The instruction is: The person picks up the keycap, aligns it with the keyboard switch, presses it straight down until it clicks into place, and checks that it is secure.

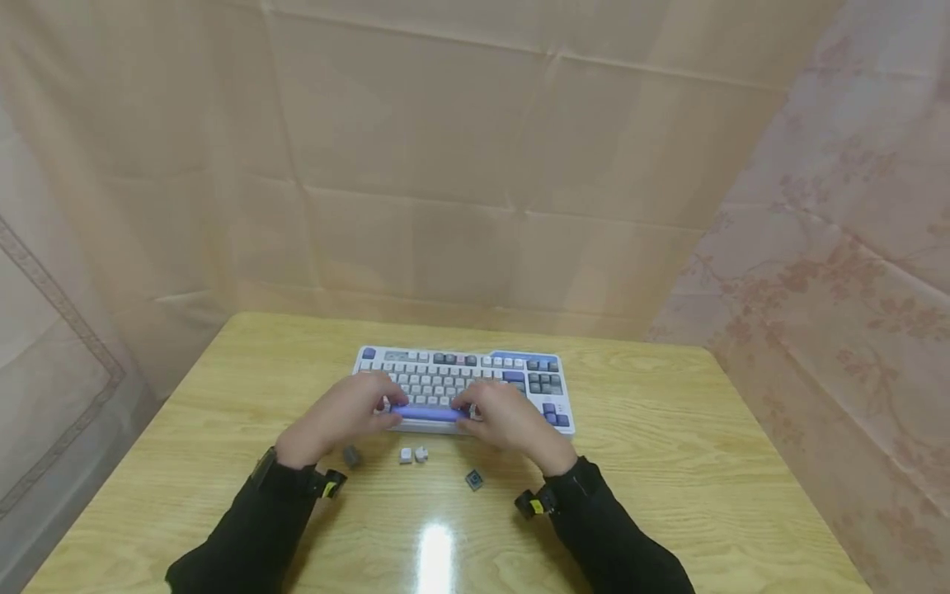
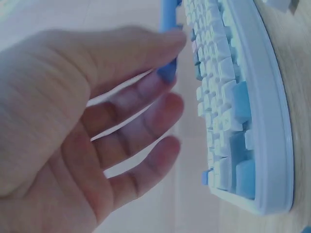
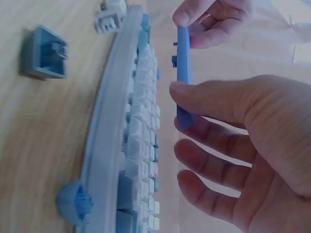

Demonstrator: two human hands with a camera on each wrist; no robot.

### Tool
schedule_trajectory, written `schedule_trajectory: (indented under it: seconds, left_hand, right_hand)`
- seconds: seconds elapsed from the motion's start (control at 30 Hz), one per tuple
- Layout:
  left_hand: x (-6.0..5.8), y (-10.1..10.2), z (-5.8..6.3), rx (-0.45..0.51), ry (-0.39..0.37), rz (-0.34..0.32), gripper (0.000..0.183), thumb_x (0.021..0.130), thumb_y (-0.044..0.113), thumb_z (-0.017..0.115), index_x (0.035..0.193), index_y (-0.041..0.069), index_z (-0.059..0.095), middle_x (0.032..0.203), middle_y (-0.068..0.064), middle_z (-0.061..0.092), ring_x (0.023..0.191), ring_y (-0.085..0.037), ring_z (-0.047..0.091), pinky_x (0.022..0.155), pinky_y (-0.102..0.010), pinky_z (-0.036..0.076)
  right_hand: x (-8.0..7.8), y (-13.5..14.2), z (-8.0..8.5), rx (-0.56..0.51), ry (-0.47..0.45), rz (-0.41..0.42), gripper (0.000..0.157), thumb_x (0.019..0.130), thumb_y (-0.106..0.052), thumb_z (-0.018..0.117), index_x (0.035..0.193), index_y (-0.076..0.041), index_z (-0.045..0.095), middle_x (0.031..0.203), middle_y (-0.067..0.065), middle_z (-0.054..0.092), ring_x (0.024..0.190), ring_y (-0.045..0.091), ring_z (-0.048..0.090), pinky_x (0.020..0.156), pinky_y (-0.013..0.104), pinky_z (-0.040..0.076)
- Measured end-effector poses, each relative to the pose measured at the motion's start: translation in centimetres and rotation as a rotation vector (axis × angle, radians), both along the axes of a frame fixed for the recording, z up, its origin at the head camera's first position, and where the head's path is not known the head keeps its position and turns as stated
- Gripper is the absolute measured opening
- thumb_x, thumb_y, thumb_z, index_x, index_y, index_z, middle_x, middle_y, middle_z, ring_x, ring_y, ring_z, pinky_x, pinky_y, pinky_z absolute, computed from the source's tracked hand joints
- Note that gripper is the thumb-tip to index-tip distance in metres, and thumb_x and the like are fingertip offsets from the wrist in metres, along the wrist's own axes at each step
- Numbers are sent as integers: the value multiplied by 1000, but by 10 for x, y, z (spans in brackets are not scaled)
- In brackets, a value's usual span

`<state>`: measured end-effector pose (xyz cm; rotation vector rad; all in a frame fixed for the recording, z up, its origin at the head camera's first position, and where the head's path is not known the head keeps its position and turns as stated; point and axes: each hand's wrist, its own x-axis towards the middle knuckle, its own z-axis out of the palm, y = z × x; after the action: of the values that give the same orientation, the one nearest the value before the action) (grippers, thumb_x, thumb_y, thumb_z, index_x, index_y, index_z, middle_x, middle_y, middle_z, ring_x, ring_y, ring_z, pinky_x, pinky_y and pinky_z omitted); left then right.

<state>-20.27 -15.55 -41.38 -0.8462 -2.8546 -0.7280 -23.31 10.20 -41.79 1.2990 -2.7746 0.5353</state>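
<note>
A long purple-blue spacebar keycap (image 1: 426, 413) is held level over the front row of a white mechanical keyboard (image 1: 567, 394). My left hand (image 1: 349, 412) pinches one end of it between thumb and index finger. At the other end, my right hand (image 1: 510, 414) pinches it the same way, its remaining fingers loosely bent. In the right wrist view the spacebar (image 3: 183, 53) stands apart from the keyboard (image 3: 104, 116), with the stem mounts on its underside facing the keys. The left wrist view shows the thumb over the spacebar's end (image 2: 168, 72).
Loose keycaps lie in front of the keyboard: a grey one (image 1: 352, 455), two white ones (image 1: 405, 455) and a dark upturned one (image 1: 474, 479). Another blue-grey keycap (image 3: 73, 201) sits by the keyboard's front edge. The wooden table (image 1: 653, 462) has a curtain (image 1: 460, 165) behind it.
</note>
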Motion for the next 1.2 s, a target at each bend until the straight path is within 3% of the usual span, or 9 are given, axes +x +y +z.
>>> schedule_trajectory:
  seconds: [0.1,0.2,0.4,0.6,1.2]
  left_hand:
    - [-6,3,-4,8,38,36,17,80,17,74,96,13,73,91,5,68,78,-8,57,70,-29,50]
    - [-12,8,-12,-19,79,28,16,80,15,73,95,12,73,90,2,69,79,-11,60,72,-30,51]
    - [-17,12,-22,-109,112,46,14,78,16,74,91,12,73,87,2,67,79,-13,60,74,-32,51]
    - [-17,10,-22,-110,111,74,14,76,16,76,90,14,73,86,3,66,79,-12,59,75,-33,50]
    - [-19,9,-29,-103,95,69,15,79,17,75,93,14,76,90,3,67,83,-14,59,77,-34,50]
  right_hand:
    - [-6,-2,0,-5,33,-51,21,83,-22,71,102,-13,73,94,-3,69,85,9,61,72,22,50]
    - [-10,-2,-2,6,20,-80,20,82,-20,72,100,-13,73,93,-4,69,84,8,61,73,23,50]
    - [-15,-3,-14,28,12,-71,24,82,-22,73,104,-14,73,98,-4,70,90,9,62,80,25,50]
    - [-19,-6,-20,26,70,-66,23,81,-25,74,102,-16,73,95,-5,68,88,10,60,78,25,49]
    - [-21,-8,-24,52,51,-81,20,79,-23,75,99,-17,76,89,-7,65,80,6,57,70,21,47]
